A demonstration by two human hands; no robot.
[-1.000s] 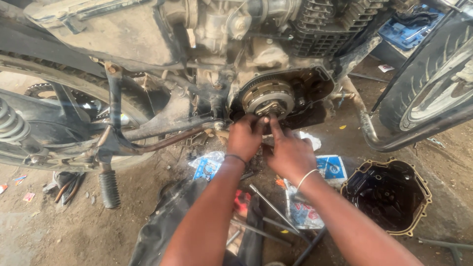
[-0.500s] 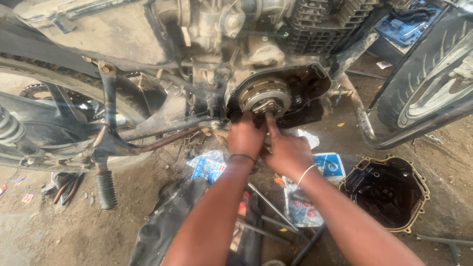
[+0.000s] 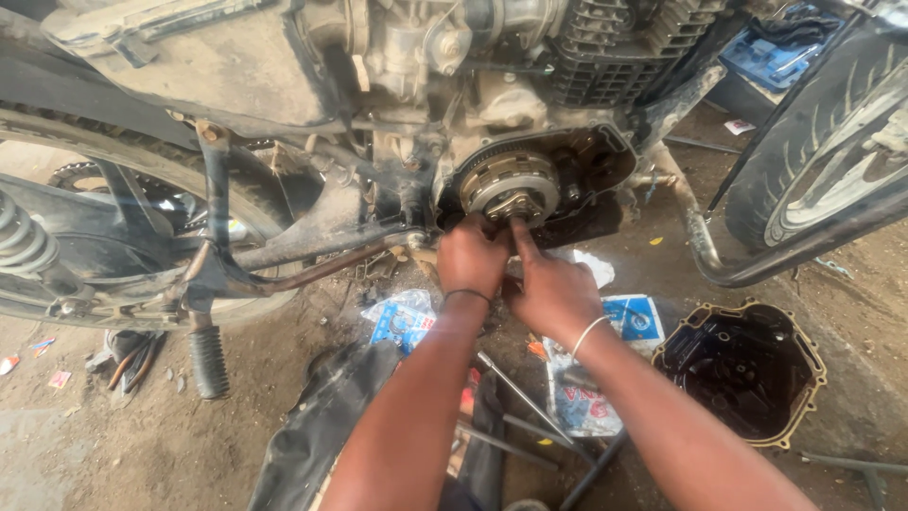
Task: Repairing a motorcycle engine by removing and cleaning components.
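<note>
A motorcycle engine with its side cover off shows a round metal clutch assembly [image 3: 508,184] in the open crankcase [image 3: 605,161]. My left hand [image 3: 470,257] is closed at the lower left edge of the clutch, fingers curled against it. My right hand [image 3: 551,289] sits just beside it, index finger stretched up and touching the clutch's centre plate. What the left fingers grip is hidden behind the hand.
The removed black engine cover [image 3: 740,371] lies on the dirt at the right. Blue-and-white packets [image 3: 402,320] and long metal tools [image 3: 525,402] lie below my arms. The front tyre [image 3: 823,123] stands at the right, a footpeg [image 3: 208,360] and kick lever at the left.
Both hands stay at the clutch. The view has shifted slightly, and my right index finger now points up onto the centre plate.
</note>
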